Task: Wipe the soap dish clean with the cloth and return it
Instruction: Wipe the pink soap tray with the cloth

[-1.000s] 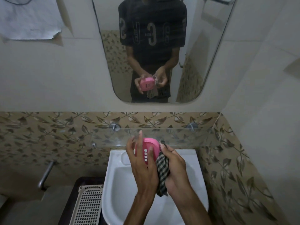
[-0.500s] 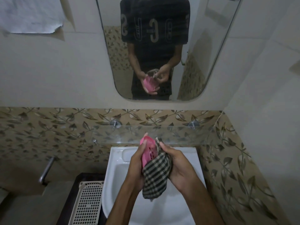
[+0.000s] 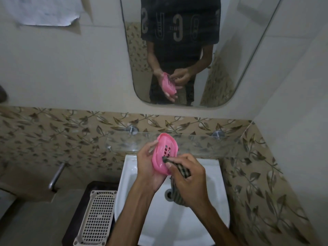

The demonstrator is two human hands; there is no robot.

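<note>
Head view, left hand [image 3: 148, 167] gripping pink soap dish [image 3: 164, 154] above sink [image 3: 213, 201], right hand [image 3: 188, 180] pinching cloth [image 3: 179, 168] at dish rim

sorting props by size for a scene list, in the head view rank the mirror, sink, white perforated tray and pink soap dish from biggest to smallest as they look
1. mirror, cut off at the top edge
2. sink, partly hidden by the arms
3. white perforated tray
4. pink soap dish, held in the left hand

Tray and dish differ in nearness to the camera, so their order is unsure.
</note>
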